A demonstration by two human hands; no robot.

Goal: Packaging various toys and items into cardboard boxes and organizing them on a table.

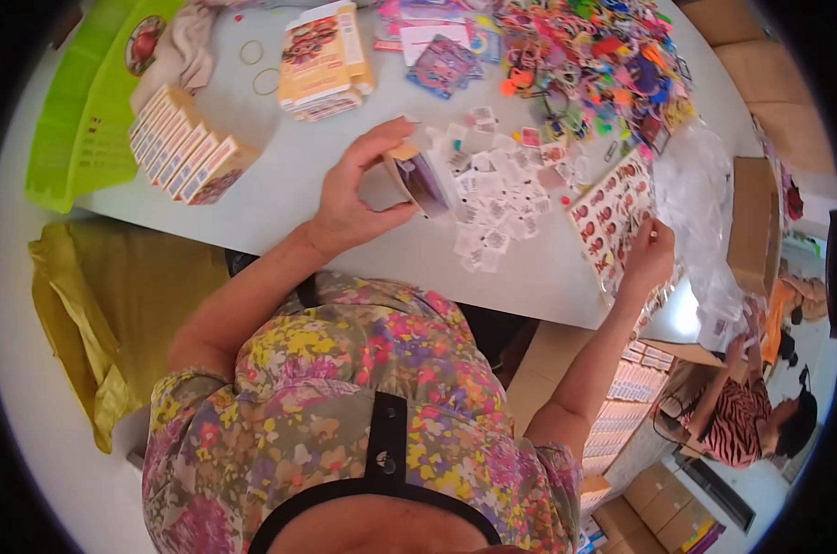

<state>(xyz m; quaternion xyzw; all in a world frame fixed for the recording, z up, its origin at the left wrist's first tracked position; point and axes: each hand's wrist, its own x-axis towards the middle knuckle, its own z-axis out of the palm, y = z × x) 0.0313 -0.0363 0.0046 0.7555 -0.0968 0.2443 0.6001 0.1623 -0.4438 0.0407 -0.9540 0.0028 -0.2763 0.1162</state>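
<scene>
Here, at a white table (pixel 280 198), a person in a flowered top packs small goods.

Left hand: the left hand (pixel 349 198) is closed around a small open box (pixel 416 175), thumb below and fingers curled over its top, holding it just above the table near the middle.

Right hand: the right hand (pixel 647 258) pinches the near edge of a sticker sheet (pixel 612 217) printed with red figures; the sheet lies tilted at the table's right near edge.

Box: its open mouth faces right, toward a heap of small white packets (pixel 492 198) spread between the two hands.

Packets: loose, overlapping, some touching the sheet's left side.

Far right: a bright pile of trinkets (pixel 594 55) in many colours, just beyond the packets.

Far middle: a stack of flat orange cartons (pixel 324 60), with printed cards (pixel 441 65) to its right and two rubber bands (pixel 259 66) to its left.

Left: a row of closed boxes (pixel 183 148) standing side by side, near a green tray (pixel 81 120) that overhangs the table's left end; a beige cloth (pixel 178 51) lies beyond the row.

Right edge: clear plastic bags (pixel 704 194) and a brown carton (pixel 752 222).

Near left: a yellow sack (pixel 104 295) below the table.

Lower right: another person in a striped top (pixel 741 420) sits well apart, beside a carton of packed boxes (pixel 626 397).
</scene>
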